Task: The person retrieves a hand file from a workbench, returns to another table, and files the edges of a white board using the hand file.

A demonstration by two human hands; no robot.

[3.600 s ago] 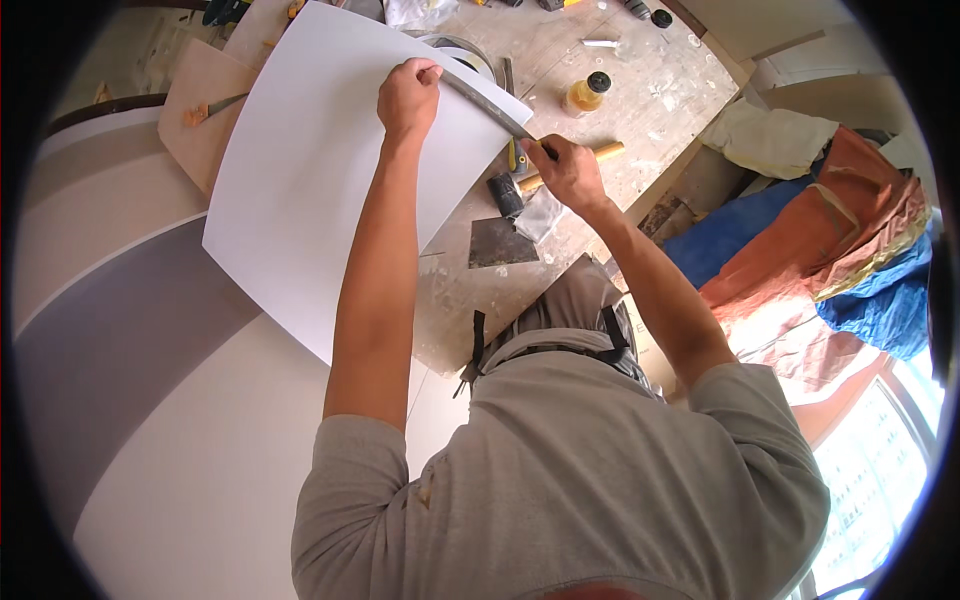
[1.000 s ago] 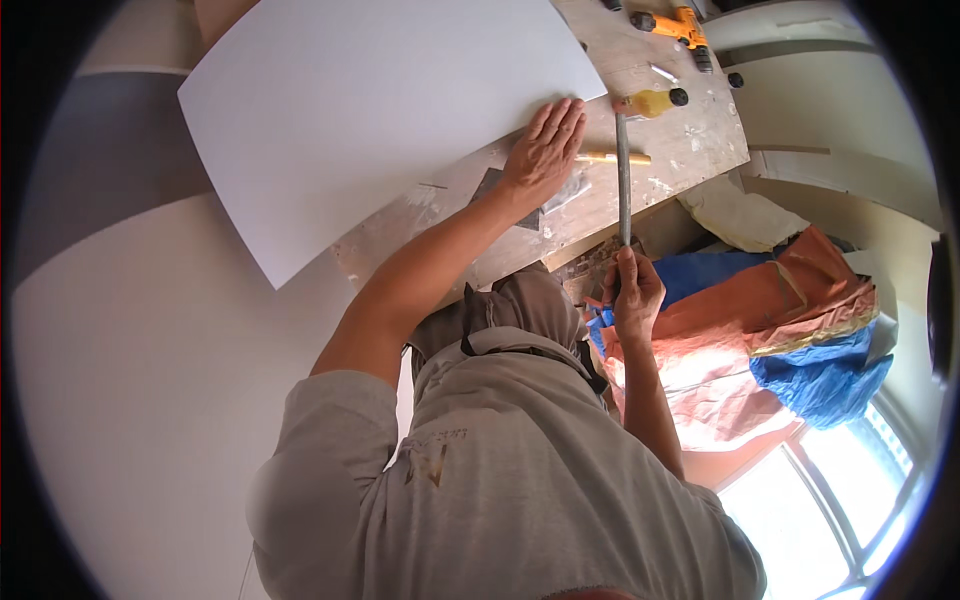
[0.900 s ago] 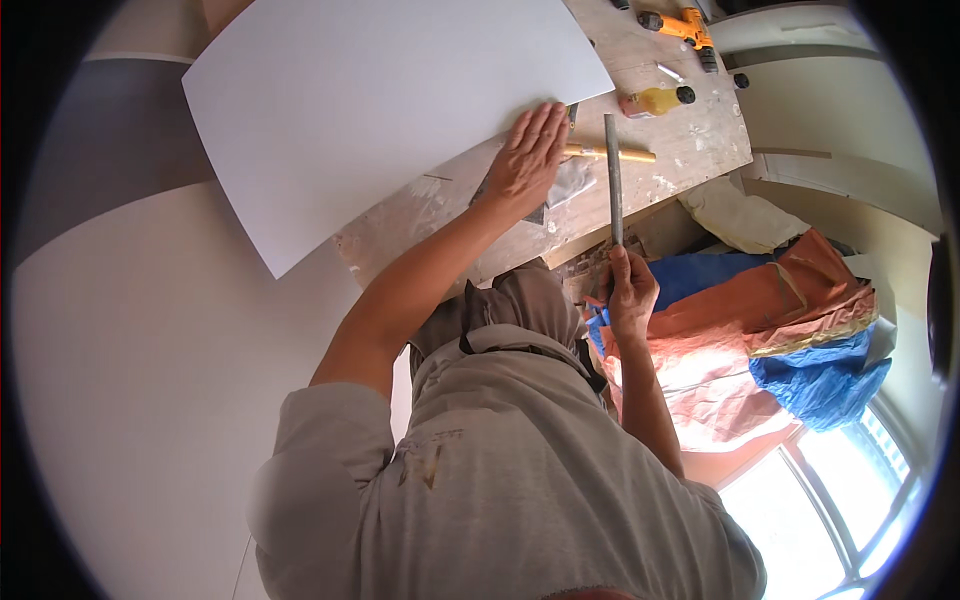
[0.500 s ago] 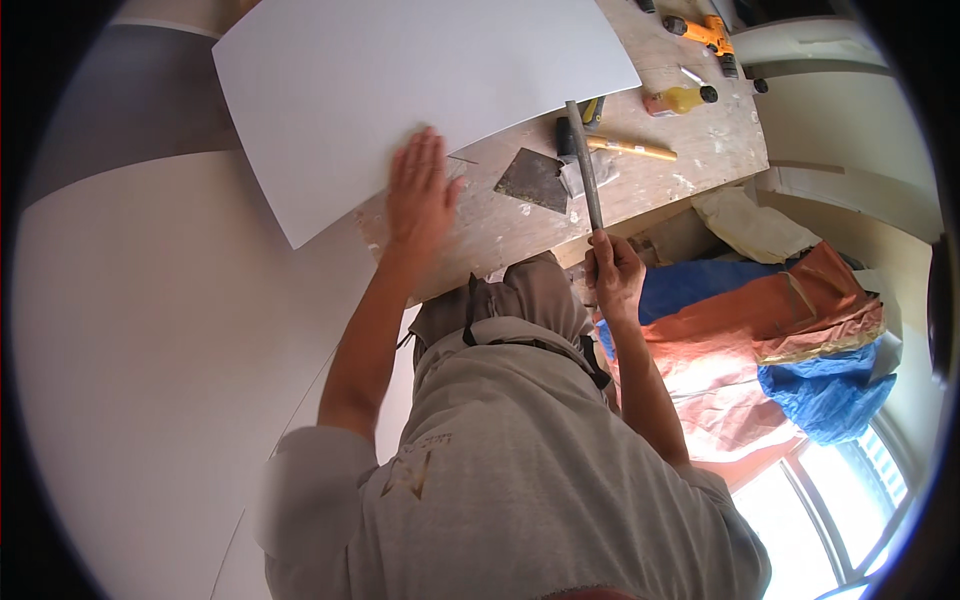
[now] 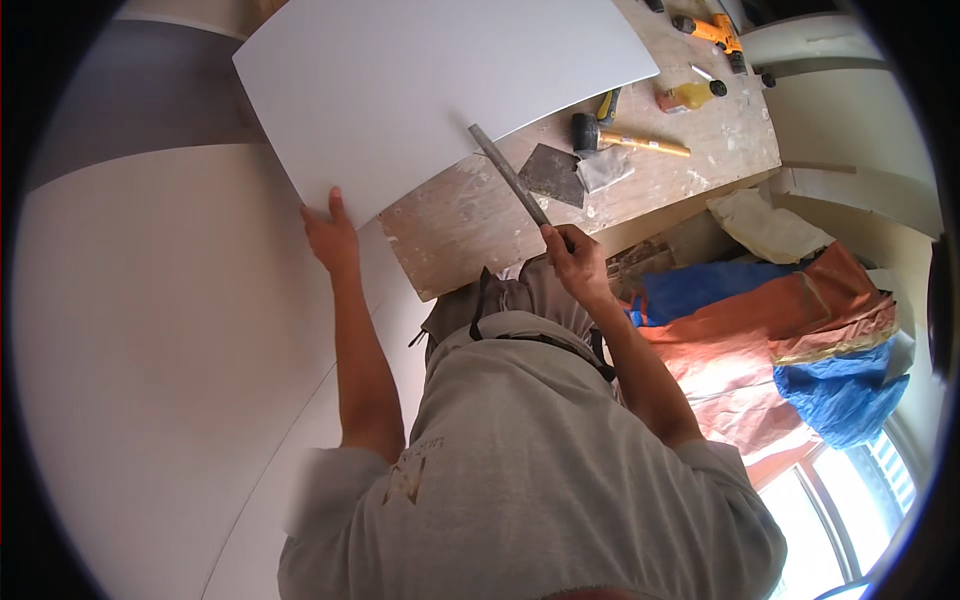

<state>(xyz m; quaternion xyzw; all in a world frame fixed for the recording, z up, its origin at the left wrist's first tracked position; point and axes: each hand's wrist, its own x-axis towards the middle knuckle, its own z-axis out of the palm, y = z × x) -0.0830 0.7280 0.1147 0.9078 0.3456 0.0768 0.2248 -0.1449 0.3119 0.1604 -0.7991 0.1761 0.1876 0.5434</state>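
My left hand (image 5: 332, 238) is at the near left corner of a large white panel (image 5: 430, 75). Its thumb lies on the panel's face, and the fingers curl round the left edge. In my right hand (image 5: 575, 262) is a long, slim grey metal file (image 5: 510, 178), gripped at its near end. The file's far end reaches over the panel's near edge. The panel lies on a worn wooden worktable (image 5: 440, 235) and sticks out past its left side. Right of the file, a dark square sheet of abrasive (image 5: 552, 175) lies on the tabletop.
A black-headed mallet (image 5: 640, 143), a crumpled grey cloth (image 5: 604, 170), a yellow bottle (image 5: 690, 96) and an orange drill (image 5: 705, 30) lie on the worktable. Orange and blue tarps (image 5: 740, 310) are heaped at the right. A large white board (image 5: 150, 330) stands at the left.
My left hand has moved from the panel's near edge leftward to its corner and taken hold. My right hand has shifted left, tilting the file's far end left over the panel.
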